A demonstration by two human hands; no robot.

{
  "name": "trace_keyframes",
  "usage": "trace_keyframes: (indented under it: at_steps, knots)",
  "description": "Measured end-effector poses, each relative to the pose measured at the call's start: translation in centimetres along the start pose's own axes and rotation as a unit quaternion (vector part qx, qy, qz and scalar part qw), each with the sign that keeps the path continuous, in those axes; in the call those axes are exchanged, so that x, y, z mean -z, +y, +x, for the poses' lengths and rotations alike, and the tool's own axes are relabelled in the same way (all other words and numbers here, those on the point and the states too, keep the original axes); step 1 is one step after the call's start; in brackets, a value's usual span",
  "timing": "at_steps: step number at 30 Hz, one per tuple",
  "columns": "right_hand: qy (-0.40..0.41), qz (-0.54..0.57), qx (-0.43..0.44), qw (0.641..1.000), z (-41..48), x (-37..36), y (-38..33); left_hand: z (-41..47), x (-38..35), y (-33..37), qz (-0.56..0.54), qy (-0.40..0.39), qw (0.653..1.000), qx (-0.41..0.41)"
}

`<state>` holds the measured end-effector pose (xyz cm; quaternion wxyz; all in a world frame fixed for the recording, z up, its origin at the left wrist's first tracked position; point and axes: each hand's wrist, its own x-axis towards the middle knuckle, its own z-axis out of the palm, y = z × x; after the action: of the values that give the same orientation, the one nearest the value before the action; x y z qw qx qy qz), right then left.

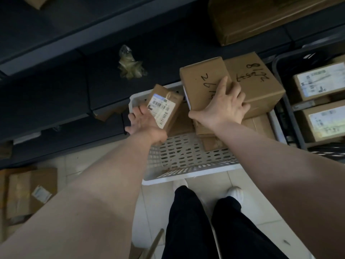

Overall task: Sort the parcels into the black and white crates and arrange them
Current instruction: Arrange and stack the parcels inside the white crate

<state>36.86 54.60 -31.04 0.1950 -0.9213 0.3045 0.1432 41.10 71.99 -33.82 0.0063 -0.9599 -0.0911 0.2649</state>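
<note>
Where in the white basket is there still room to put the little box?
The white crate is bare along its near side, between its front wall and the stacked parcels. The far right is crowded with big boxes. The left hand holds the small box over the left end.

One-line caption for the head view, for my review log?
Over the white crate, left hand holds a small labelled parcel while right hand grips a handwritten box.

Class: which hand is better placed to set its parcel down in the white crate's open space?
Left. The left hand holds the small labelled parcel over the white crate's bare area.
</note>
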Motion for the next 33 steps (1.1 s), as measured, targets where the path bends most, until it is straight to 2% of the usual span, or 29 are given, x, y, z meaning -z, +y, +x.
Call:
trace_keyframes:
  at_steps: [5,8,13,15,18,21,25,27,30,33]
  knots:
    - [0.016,0.017,-0.021,1.000,1.2,-2.0,0.2,2.2,-2.1,2.8,0.061,0.015,0.997,-0.038]
    - [0.058,0.045,-0.023,0.997,1.7,-3.1,0.3,3.3,-3.9,4.9,0.069,0.029,0.996,-0.040]
    - [0.112,0.086,0.031,0.989,2.4,-3.3,-0.4,3.8,-9.8,3.1,0.146,0.116,0.975,-0.117]
    - [0.119,0.092,0.059,0.987,2.9,-3.2,-1.0,4.2,-11.8,2.1,0.103,0.094,0.978,-0.154]
    - [0.110,0.088,0.055,0.988,3.4,-3.6,-1.3,4.6,-13.0,1.7,0.086,0.041,0.973,-0.210]
    - [0.099,0.094,0.054,0.989,3.5,-4.2,-0.9,5.5,-12.7,1.5,0.097,0.054,0.977,-0.181]
    - [0.094,0.097,0.062,0.989,3.4,-4.6,-0.6,6.8,-12.2,1.7,0.096,-0.038,0.988,-0.115]
    - [0.092,0.100,0.067,0.989,3.3,-5.0,-0.5,7.4,-11.8,1.9,0.078,-0.051,0.990,-0.107]
    - [0.084,0.102,0.074,0.988,3.0,-5.5,-0.3,6.9,-10.8,0.4,0.076,-0.038,0.985,-0.148]
    - [0.078,0.102,0.076,0.989,2.5,-5.7,-0.1,5.0,-11.3,-2.3,0.128,-0.106,0.960,-0.223]
